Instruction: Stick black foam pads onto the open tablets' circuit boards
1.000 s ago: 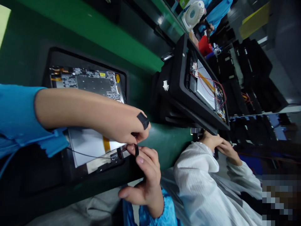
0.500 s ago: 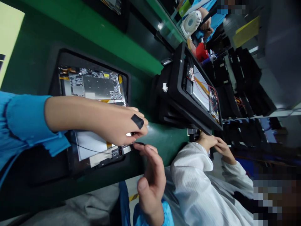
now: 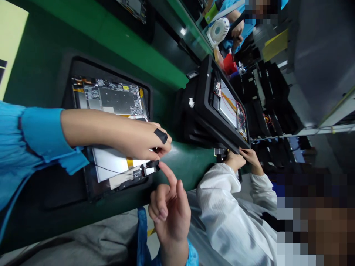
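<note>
An opened device (image 3: 116, 99) with a circuit board, white panels and orange strips lies in a black tray (image 3: 111, 70). My left hand (image 3: 149, 142), black tape on its back, reaches across the device from the left. Its fingers are curled together at the device's right side; what they hold is hidden. The left thumb touches a small black and silver part (image 3: 151, 168) at the lower right corner. My right hand (image 3: 170, 210) is palm up below, its index finger stretched to that part's edge, thumb apart, other fingers loosely curled, holding nothing.
Stacked black trays (image 3: 199, 111) stand to the right, the top one bearing another opened device (image 3: 229, 107). Beside them are a person's hands (image 3: 235, 160) in white sleeves. A white fan (image 3: 218, 32) and a red container (image 3: 229, 64) are at the back. Yellow paper (image 3: 11, 40) shows at left.
My right hand has turned and its index finger now points up-left to the small part, the other fingers curling in. My left hand has shifted slightly upward. The view has moved a little.
</note>
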Demonstrator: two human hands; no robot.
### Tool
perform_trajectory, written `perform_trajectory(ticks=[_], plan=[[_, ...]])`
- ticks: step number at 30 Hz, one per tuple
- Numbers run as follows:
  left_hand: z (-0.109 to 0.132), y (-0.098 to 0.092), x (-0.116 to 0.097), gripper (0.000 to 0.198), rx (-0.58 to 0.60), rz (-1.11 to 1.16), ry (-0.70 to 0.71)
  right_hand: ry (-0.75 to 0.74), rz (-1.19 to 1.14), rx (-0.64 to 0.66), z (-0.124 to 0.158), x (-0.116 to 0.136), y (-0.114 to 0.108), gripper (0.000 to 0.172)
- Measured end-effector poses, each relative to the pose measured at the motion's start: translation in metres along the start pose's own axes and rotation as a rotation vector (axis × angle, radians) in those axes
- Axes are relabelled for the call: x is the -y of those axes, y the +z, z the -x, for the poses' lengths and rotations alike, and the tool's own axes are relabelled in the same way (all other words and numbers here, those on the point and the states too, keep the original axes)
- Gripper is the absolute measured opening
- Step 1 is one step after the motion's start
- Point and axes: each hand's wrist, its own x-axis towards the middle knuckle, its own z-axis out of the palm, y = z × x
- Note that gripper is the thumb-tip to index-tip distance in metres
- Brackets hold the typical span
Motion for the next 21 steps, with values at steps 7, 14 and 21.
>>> perform_trajectory(ticks=[7, 14, 21], plan=[[-0.0039, 0.0044, 0.0084, 0.024, -0.039, 0.032, 0.065, -0.057, 0.214, -0.049, 0.0015, -0.0056, 0.0014, 0.063], [-0.0028, 0.0006, 0.0023, 0.034, -0.022, 0.035, 0.023, -0.052, 0.258, -0.063, 0.0055, -0.0062, 0.0017, 0.062], [0.0024, 0.0038, -0.0004, 0.031, -0.074, 0.009, 0.03, 0.114, -0.105, 0.025, 0.0049, -0.0053, 0.002, 0.061]])
